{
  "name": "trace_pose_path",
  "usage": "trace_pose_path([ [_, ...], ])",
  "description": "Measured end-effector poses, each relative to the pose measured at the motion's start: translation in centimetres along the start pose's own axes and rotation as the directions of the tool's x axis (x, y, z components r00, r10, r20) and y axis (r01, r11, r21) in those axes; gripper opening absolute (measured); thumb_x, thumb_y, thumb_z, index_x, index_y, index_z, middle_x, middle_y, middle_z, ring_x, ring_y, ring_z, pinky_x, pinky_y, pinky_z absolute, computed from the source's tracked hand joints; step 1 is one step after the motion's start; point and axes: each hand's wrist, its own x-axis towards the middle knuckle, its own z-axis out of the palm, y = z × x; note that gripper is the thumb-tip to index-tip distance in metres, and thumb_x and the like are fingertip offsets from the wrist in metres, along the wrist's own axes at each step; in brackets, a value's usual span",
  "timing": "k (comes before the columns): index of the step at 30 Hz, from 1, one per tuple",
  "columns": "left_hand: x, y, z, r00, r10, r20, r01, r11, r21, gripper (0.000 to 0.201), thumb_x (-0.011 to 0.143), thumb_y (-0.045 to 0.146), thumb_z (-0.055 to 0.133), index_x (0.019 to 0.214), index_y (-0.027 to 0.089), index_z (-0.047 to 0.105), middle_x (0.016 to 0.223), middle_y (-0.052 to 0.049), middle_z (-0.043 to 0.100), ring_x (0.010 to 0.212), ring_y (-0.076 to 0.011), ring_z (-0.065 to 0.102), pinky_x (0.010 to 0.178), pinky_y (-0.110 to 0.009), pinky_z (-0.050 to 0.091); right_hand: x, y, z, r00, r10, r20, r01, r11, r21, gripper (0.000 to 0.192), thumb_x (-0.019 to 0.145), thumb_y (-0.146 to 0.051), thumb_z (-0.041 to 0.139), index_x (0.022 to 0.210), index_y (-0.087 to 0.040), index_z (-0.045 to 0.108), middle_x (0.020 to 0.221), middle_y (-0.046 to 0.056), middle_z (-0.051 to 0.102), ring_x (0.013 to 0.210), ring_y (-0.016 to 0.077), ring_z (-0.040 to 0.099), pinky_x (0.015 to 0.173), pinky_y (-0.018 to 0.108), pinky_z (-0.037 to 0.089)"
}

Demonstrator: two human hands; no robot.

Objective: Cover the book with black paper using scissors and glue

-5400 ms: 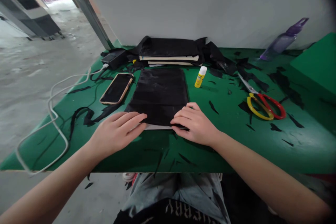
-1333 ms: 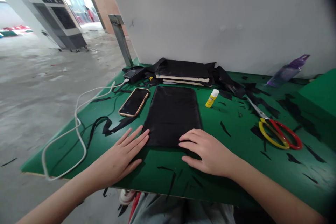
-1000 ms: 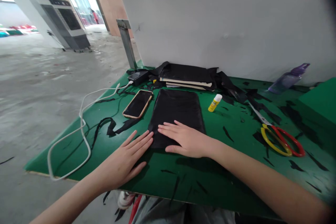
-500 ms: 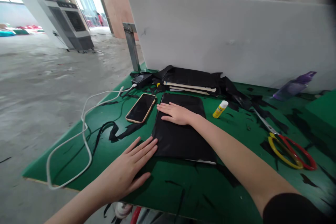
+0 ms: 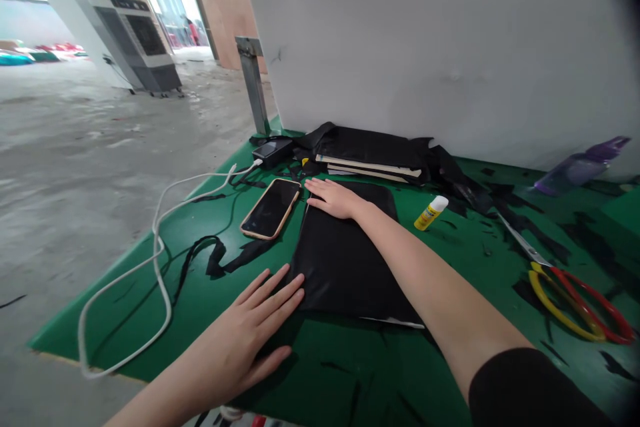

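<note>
A flat black-covered panel point(image 5: 350, 260) lies on the green table, with a thin white edge showing along its near right side. My left hand point(image 5: 255, 327) is open, its fingertips resting on the panel's near left corner. Across the panel reaches my right arm; my right hand point(image 5: 335, 199) lies flat with fingers stretched out at the far left corner. Just left of the panel is a phone point(image 5: 271, 208) in a light case. A yellow glue stick point(image 5: 431, 213) with a white cap stands to the right.
Behind the panel sits a stack of black-covered boards point(image 5: 373, 150) among black scraps. Scissors point(image 5: 565, 287) with red and yellow handles lie right, below a purple bottle point(image 5: 583, 165). A white cable point(image 5: 163, 260) loops at left. A white partition point(image 5: 440, 53) closes the back.
My right hand has slid away from me along the panel's left edge to its far corner. My left hand stays at the near corner. The view has shifted slightly.
</note>
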Motion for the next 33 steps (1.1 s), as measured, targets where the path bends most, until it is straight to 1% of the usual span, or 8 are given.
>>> trace_pose_path([
  [3,0.0,0.0,0.1,1.0,-0.01,-0.018,0.009,1.0,-0.014,0.07,0.092,0.037,0.048,0.151,0.022,0.013,0.155,-0.005,0.023,0.142,-0.0306,0.023,0.111,-0.052,0.033,0.1,0.0,0.1,0.998,0.047,-0.046,-0.048,0.999,-0.012,0.065,0.093,-0.06,0.027,0.146,-0.023,0.033,0.153,0.001,0.031,0.142,0.0166,0.023,0.116,0.036,0.017],
  [5,0.0,-0.1,0.1,1.0,-0.008,-0.029,0.007,1.0,-0.014,0.07,0.093,0.037,0.048,0.151,0.023,0.013,0.154,-0.005,0.024,0.141,-0.0291,0.027,0.112,-0.051,0.033,0.0,-0.1,0.1,0.982,0.135,-0.128,-0.139,0.99,-0.023,0.067,0.093,-0.058,0.025,0.148,-0.02,0.027,0.155,0.003,0.027,0.143,0.0174,0.021,0.116,0.035,0.018],
  [7,0.0,0.0,0.2,0.999,-0.002,-0.039,0.002,1.0,0.004,0.069,0.093,0.038,0.047,0.151,0.022,0.013,0.154,-0.005,0.025,0.14,-0.0285,0.03,0.112,-0.051,0.033,-0.1,-0.1,0.2,0.93,0.28,-0.238,-0.293,0.956,-0.023,0.069,0.095,-0.054,0.02,0.148,-0.011,0.023,0.155,0.013,0.024,0.142,0.023,0.021,0.114,0.041,0.02],
  [9,0.0,0.0,0.3,0.999,0.002,-0.052,-0.001,1.0,0.026,0.068,0.093,0.037,0.047,0.151,0.021,0.014,0.154,-0.005,0.026,0.139,-0.0284,0.031,0.111,-0.051,0.035,-0.2,0.0,0.4,0.851,0.419,-0.317,-0.445,0.895,-0.01,0.068,0.096,-0.051,0.017,0.142,-0.003,0.032,0.147,0.023,0.033,0.138,0.0309,0.028,0.108,0.049,0.026],
  [12,0.2,0.0,0.4,0.998,0.004,-0.068,-0.003,1.0,0.023,0.068,0.093,0.036,0.048,0.15,0.021,0.016,0.153,-0.006,0.028,0.139,-0.0287,0.032,0.109,-0.05,0.038,-0.2,0.2,0.6,0.791,0.509,-0.34,-0.545,0.838,-0.011,0.062,0.093,-0.053,0.027,0.125,-0.006,0.051,0.129,0.023,0.051,0.124,0.0342,0.042,0.098,0.051,0.035],
  [16,0.2,0.0,0.5,0.997,-0.009,-0.081,0.006,0.999,-0.038,0.067,0.092,0.033,0.05,0.15,0.022,0.019,0.153,-0.006,0.03,0.138,-0.0289,0.033,0.11,-0.049,0.038,-0.1,0.3,0.8,0.789,0.516,-0.334,-0.557,0.83,-0.033,0.058,0.089,-0.055,0.037,0.118,-0.009,0.056,0.124,0.021,0.053,0.119,0.0332,0.045,0.095,0.049,0.038],
  [29,-0.1,0.8,-0.2,0.997,0.043,-0.069,-0.046,0.998,-0.038,0.054,0.092,0.031,0.05,0.144,0.027,0.035,0.147,-0.001,0.042,0.133,-0.025,0.042,0.11,-0.048,0.039,-2.8,-1.3,0.8,0.767,0.524,-0.371,-0.574,0.819,-0.03,0.056,0.089,-0.055,0.038,0.114,-0.009,0.056,0.118,0.02,0.055,0.114,0.034,0.047,0.092,0.049,0.04],
  [33,0.9,1.3,-0.8,0.991,-0.08,-0.108,0.076,0.996,-0.041,0.049,0.093,0.037,0.049,0.139,0.024,0.039,0.137,-0.005,0.053,0.122,-0.0253,0.052,0.103,-0.048,0.045,-4.2,-3.7,-1.3,0.74,0.465,-0.486,-0.545,0.838,-0.028,0.054,0.094,-0.046,0.031,0.132,-0.01,0.043,0.136,0.017,0.044,0.13,0.0306,0.034,0.108,0.048,0.025],
])
